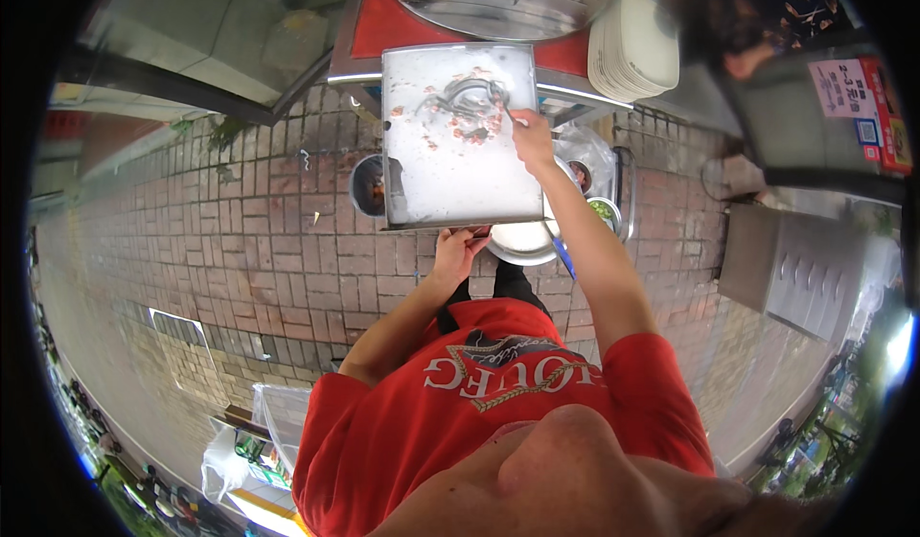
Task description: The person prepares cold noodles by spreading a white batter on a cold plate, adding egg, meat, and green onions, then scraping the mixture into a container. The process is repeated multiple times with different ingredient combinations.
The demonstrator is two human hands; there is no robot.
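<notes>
My left hand [457,255] grips the near edge of a square metal tray [460,185], which it holds out in front of me. A thin layer of white batter coats the tray, with bits of pinkish minced meat [480,126] scattered in its upper middle. Grey swirl marks show where the layer is thinner. My right hand [532,138] holds a small spoon [503,100] by its handle, its bowl down at the batter near the meat bits.
Beyond the tray stands a round metal steamer [503,23] on a red-topped cart, with stacked pale plates [632,48] at its right. Below are a grey bucket [366,186], a pan of white liquid [523,242] and a bowl of chopped greens [601,211]. A person is at the upper right.
</notes>
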